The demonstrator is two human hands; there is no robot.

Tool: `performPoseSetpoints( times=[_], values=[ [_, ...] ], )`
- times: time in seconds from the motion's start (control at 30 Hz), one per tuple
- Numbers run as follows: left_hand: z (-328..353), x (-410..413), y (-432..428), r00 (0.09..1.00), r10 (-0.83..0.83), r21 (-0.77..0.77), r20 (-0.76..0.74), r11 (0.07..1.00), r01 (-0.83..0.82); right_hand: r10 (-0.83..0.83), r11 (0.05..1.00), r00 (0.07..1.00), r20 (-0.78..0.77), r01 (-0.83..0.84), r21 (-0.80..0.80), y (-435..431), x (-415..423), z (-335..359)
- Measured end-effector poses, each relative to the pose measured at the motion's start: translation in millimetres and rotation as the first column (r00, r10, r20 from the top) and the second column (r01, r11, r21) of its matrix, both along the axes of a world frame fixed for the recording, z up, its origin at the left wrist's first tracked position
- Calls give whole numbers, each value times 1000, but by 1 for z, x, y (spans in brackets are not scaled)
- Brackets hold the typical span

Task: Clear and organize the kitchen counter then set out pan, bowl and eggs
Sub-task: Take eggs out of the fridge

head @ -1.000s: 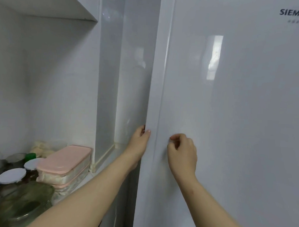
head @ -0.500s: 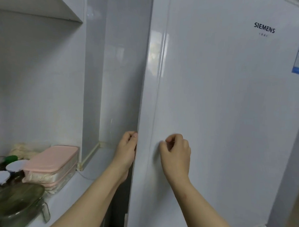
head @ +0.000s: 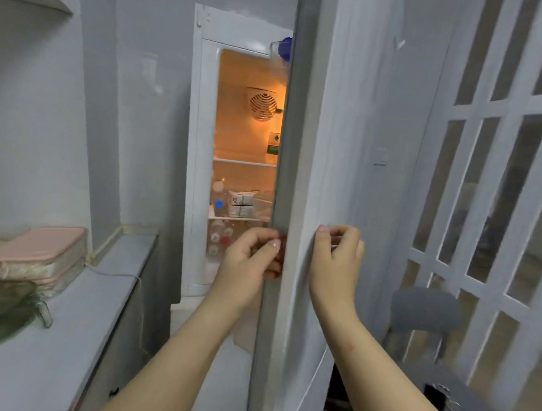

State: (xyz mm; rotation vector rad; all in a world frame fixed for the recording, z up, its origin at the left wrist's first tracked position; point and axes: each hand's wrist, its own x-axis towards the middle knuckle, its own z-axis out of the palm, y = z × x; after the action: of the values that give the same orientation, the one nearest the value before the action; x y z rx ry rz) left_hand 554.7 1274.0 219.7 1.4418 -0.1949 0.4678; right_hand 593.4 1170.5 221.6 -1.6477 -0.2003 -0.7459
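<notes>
As L hand (head: 248, 260) grips it, fridge door (head: 359, 147) stands vert., edge-on.

At far left: the tabletop (head: 80, 337), running back to the wall. On it, by the left edge: stacked boxes (head: 40, 257), a glass lid (head: 4, 308) just before them, a cable (head: 117, 274) trailing off to their right. Right of the tabletop and further back: the fridge (head: 204, 140), open. Inside, on a middle shelf: cartons (head: 240, 202) stacked in two layers, bottles (head: 217, 200) to their left (more below, partly hidden behind a hand). Before the interior, swung out toward the camera: the fridge door (head: 342, 177). Left hand (head: 248, 260) round its edge, right hand (head: 335, 264) against its outer face. Right of the door: a lattice partition (head: 497, 184), with a chair (head: 426, 308) low before it.
</notes>
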Motion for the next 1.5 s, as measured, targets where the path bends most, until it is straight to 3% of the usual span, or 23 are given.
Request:
performPoseSetpoints(
  times=[0.07, 0.17, 0.33, 0.5, 0.8, 0.97, 1.1, 1.3, 1.5],
  values=[
    [1, -5, -26, 999, -8, 13, 33, 1000, 8, -23, 999, 1000, -14, 24, 28, -31, -15, 0],
    [1, 6, -54, 987, 110, 133, 119, 983, -126, -17, 999, 999, -38, 18, 38, -65, -32, -1],
    [1, 5, -127, 990, -129, 165, 59, 979, 118, -157, 982, 988, 17, 154, 108, -128, -56, -3],
    [-2, -1, -178, 954, -298, 219, 26, 933, 285, -338, 937, 936, -93, 344, 59, -177, -62, -7],
    [8, 10, -204, 921, -390, 179, -11, 905, 385, -525, 841, 821, -224, 541, 12, -232, -70, -5],
    [12, 22, -214, 917, -399, 171, -12, 903, 395, -542, 839, 815, -205, 538, -82, -240, -67, 1],
    [17, 36, -211, 928, -372, 178, -18, 912, 369, -545, 818, 831, -113, 497, -291, -233, -55, 11],
    [32, 75, -192, 944, -329, 193, 3, 927, 323, -624, 568, 780, 48, 495, -657, -216, -9, 39],
    [35, 133, -176, 944, -330, 229, 7, 919, 320, -781, 338, 623, 41, 478, -811, -218, 47, 42]
  ],
)
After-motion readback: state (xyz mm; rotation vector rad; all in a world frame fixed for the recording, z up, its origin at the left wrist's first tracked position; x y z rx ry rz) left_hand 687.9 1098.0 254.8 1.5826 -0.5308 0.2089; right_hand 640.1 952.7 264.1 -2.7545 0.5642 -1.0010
